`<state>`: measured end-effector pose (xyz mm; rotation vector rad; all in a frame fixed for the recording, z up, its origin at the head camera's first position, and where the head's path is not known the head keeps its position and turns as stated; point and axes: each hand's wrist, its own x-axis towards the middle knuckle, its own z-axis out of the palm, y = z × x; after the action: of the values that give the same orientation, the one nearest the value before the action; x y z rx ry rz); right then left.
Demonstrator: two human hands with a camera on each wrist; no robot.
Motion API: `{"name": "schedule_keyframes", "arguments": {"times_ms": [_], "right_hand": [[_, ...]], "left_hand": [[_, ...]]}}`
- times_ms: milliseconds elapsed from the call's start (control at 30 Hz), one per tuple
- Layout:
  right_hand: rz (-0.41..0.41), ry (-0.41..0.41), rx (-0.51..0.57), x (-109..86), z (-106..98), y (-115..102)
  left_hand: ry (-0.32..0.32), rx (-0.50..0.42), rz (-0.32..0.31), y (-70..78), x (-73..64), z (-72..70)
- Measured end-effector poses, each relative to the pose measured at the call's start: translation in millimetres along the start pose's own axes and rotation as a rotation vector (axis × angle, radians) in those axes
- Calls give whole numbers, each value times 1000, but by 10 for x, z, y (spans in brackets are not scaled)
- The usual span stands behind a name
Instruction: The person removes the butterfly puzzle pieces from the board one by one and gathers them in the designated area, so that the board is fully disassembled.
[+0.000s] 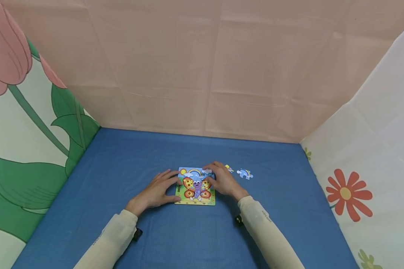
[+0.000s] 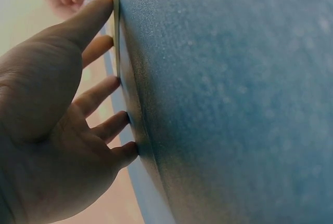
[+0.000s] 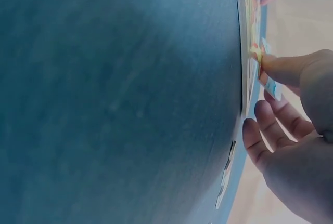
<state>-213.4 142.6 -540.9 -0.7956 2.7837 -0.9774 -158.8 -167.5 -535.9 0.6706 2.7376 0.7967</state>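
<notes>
A butterfly jigsaw puzzle (image 1: 196, 203) lies flat on the blue cloth, its picture showing a sun, a rainbow and a purple butterfly. My left hand (image 1: 158, 189) rests along its left side, fingers spread, with thumb and fingertips touching the edge; the left wrist view shows this hand (image 2: 62, 94) from below. Over the puzzle's upper right part, my right hand (image 1: 223, 181) pinches a puzzle piece (image 3: 270, 85) between thumb and finger. That piece is tilted and held at the board, its outline partly hidden by the fingers.
To the right of the puzzle lies a loose blue rainbow piece (image 1: 244, 173). Another loose piece (image 1: 229, 168) with yellow on it is partly behind the right hand. Blue cloth (image 1: 188, 239) covers the table, with a beige wall (image 1: 202, 74) behind and patterned sheets at both sides.
</notes>
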Motion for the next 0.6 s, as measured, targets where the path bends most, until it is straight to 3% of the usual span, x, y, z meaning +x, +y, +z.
{"name": "schedule_keyframes", "arguments": {"times_ms": [300, 600], "right_hand": [[-60, 89, 38, -6, -44, 31], [-17, 105, 128, -48, -103, 42]], "left_hand": [[-1, 4, -7, 1, 3, -4], [1, 8, -6, 2, 5, 7]]}}
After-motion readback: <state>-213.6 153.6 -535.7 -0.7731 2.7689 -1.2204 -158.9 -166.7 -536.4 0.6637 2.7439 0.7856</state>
